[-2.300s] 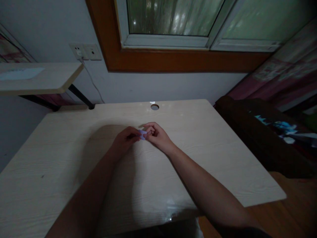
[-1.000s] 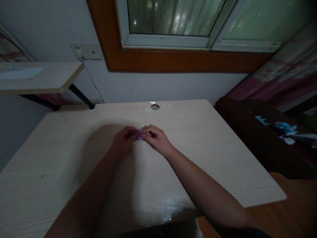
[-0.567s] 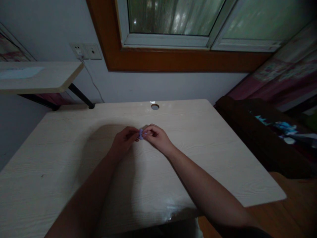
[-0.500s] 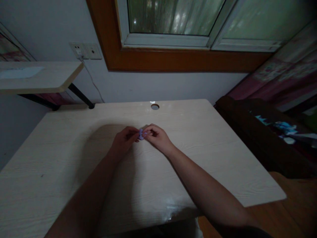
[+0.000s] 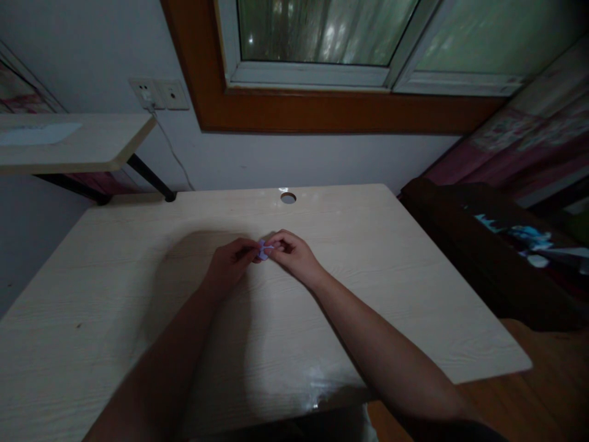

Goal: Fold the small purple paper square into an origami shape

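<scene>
We record dim, cool lighting. Light reaches the table [image 5: 414,276] from the right: a soft-edged shadow [image 5: 179,270] spreads left of the left hand [image 5: 230,261], while the right hand [image 5: 293,256] reads brighter. We note glare [image 5: 315,393] at the table's near edge and pale streaks in the window [image 5: 322,34]. The far right corner darkens; wide-angle stretch slants the outer edges. We cannot resolve fine detail in the purple piece [image 5: 264,252] or the dark furniture [image 5: 444,239] at right.

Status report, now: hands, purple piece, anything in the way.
Left hand and right hand: both pinching. Purple piece: held between them, over table. In the way: fingers, partly covering it.
</scene>
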`<state>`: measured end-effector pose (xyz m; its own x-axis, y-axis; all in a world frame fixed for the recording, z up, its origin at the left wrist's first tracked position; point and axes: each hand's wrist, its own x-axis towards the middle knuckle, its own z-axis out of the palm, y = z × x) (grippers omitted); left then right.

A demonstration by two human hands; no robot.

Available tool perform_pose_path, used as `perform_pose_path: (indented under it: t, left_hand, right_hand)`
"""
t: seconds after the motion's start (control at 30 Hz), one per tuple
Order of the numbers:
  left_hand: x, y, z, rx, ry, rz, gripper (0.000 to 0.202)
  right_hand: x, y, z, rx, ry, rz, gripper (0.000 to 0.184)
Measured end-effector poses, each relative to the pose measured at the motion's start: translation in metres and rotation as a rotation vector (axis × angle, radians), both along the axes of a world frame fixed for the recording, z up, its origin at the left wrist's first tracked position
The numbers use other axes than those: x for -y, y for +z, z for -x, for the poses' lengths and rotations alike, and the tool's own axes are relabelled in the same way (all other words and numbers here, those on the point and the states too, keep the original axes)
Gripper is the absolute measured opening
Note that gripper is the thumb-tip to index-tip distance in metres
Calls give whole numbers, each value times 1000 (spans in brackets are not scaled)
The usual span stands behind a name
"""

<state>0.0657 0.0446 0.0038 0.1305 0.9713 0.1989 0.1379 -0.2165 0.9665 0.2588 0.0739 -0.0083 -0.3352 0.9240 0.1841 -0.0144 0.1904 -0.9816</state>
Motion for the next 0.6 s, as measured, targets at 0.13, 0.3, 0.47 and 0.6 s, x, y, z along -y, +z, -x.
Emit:
perform_pose_path:
  t: [0.13, 0.3, 0.47, 0.6]
  left_hand:
    - [-1, -4, 1, -22, 2, -17, 20]
    - [-1, -8, 2, -52, -8, -28, 20]
    - [-1, -9, 3, -112, -10, -55, 24]
    - [-3, -9, 3, -130, 10, -54, 24]
  right_hand:
    - [0, 2, 0, -13, -2, 1, 25]
    - [0, 2, 0, -26, -2, -6, 24]
    - [1, 4, 1, -4, -18, -18, 24]
    - [1, 5, 2, -3, -21, -24, 23]
